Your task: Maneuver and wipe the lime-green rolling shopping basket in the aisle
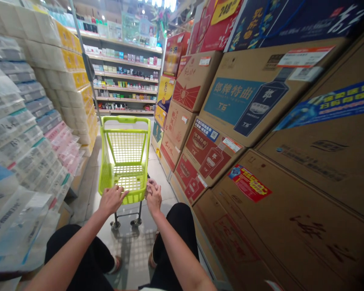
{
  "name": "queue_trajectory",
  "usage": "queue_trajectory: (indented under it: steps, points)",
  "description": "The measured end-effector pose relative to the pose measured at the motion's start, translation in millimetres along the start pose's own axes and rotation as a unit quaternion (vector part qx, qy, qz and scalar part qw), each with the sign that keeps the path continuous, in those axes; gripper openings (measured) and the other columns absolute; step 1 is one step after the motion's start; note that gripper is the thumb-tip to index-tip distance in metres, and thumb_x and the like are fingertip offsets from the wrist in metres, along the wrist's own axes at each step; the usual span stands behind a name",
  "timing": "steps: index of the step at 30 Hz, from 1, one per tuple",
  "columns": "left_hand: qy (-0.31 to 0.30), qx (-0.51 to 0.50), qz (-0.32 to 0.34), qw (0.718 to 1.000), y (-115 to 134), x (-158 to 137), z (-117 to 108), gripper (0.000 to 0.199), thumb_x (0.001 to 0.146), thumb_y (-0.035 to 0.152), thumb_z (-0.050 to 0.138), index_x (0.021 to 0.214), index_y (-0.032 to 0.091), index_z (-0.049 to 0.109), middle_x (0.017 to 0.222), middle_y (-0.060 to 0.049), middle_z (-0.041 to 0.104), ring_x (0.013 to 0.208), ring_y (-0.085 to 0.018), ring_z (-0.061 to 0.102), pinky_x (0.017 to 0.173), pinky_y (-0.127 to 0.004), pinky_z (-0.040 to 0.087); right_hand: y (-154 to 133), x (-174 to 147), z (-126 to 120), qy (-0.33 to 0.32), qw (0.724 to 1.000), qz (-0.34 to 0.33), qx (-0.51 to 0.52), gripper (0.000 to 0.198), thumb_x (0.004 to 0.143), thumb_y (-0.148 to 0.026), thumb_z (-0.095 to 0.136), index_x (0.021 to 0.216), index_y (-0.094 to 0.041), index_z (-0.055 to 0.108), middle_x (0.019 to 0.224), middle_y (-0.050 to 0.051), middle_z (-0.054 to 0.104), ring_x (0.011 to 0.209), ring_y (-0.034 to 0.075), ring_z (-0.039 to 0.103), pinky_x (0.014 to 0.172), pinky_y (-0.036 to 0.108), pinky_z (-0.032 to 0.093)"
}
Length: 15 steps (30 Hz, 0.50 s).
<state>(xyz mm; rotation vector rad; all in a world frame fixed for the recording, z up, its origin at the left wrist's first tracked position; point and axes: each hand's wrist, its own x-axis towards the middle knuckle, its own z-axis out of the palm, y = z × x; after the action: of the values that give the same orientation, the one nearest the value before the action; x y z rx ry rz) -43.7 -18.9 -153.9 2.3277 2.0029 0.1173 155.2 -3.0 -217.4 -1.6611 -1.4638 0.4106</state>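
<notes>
A lime-green plastic shopping cart [102,173] stands in front of me in the aisle, its mesh basket holding nothing that I can see. My left hand [111,199] grips the near left part of its rim, with the fingers bent over the edge and the thumb pointing right. At the near right corner, my right hand [154,200] is closed on a crumpled pinkish-grey cloth [151,186]. The cloth lies against the outer side of the basket. My right fingers are partly hidden by the cloth and the hand itself.
Stacked cardboard boxes [245,101] wall the right side closely. Wrapped tissue packs [33,133] and yellow-ended paper bundles [74,76] line the left. Shelves of small goods [127,76] close the far end. A thin pole [81,44] rises behind the cart's left side. My knees flank the tiled floor.
</notes>
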Motion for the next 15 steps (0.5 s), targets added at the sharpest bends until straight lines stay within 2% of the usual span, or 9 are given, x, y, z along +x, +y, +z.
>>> queue_trajectory:
  steps: [3,9,15]
  points:
    - [-0.002,0.020,0.001,1.000,-5.8,-4.0,1.7,0.047,0.097,0.044,0.023,0.117,0.030,0.064,0.097,-0.008,0.069,0.097,-0.024,0.057,0.089,-0.039,0.031,2.3,-3.9,1.7,0.034,0.999,0.022,0.023,0.037,0.091,-0.024,0.040,0.116,-0.024,0.068,0.104,0.007,0.049,0.084,0.018,0.055,0.078,0.028,0.047]
    - [0.009,0.031,-0.011,0.999,3.7,-7.4,7.6,0.054,0.098,0.046,0.019,0.109,0.028,0.069,0.094,-0.009,0.072,0.093,-0.025,0.058,0.088,-0.040,0.030,-14.5,-29.6,26.9,0.113,0.983,0.118,0.081,0.047,0.093,-0.024,0.031,0.128,-0.013,0.059,0.109,0.018,0.048,0.101,0.027,0.052,0.092,0.040,0.043]
    - [0.017,0.031,-0.037,0.999,-8.9,-5.9,0.3,0.064,0.093,0.061,0.021,0.087,0.023,0.072,0.093,-0.009,0.072,0.095,-0.025,0.058,0.091,-0.040,0.030,-7.2,-41.9,37.5,0.064,0.994,0.076,0.051,0.049,0.090,-0.022,0.037,0.136,-0.017,0.053,0.121,0.016,0.050,0.107,0.023,0.053,0.094,0.033,0.042]
